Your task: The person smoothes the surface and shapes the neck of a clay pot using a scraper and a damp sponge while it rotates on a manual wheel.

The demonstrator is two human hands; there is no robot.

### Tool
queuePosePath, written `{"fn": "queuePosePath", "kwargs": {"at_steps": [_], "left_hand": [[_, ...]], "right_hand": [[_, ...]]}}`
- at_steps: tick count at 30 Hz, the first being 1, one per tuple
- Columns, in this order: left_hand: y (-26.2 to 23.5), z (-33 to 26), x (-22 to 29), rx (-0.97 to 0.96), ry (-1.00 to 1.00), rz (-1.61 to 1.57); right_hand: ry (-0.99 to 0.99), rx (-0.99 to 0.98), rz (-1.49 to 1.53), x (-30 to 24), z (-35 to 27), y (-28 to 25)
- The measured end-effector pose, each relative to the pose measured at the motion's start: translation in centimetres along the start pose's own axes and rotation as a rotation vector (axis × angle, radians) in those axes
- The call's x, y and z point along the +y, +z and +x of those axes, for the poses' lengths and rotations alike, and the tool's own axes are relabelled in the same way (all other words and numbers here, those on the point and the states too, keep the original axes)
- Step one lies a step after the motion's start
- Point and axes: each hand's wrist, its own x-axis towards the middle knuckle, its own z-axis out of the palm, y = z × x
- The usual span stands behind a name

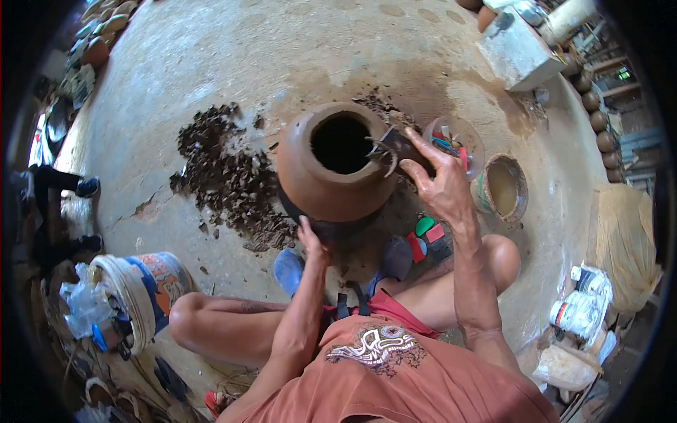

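A large round brown clay pot with a wide dark mouth stands between my legs on a dark base. My right hand grips a dark flat scraper, its edge against the right side of the pot's rim. A thin curl of clay hangs at that edge. My left hand is at the near lower side of the pot, fingers stretched up against the dark base. Its fingertips are partly hard to make out.
Dark clay scraps lie heaped left of the pot. On the right stand a clear bowl of small tools and a bucket of murky water. Coloured pieces lie by my right knee. A white bucket stands left; a pale block sits far right.
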Motion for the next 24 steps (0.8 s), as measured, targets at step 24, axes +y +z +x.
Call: {"fn": "queuePosePath", "kwargs": {"at_steps": [24], "left_hand": [[1.2, -2.1, 0.8, 0.093, -0.115, 0.142]], "right_hand": [[0.088, 0.039, -0.050, 1.4, 0.4, -0.3]]}}
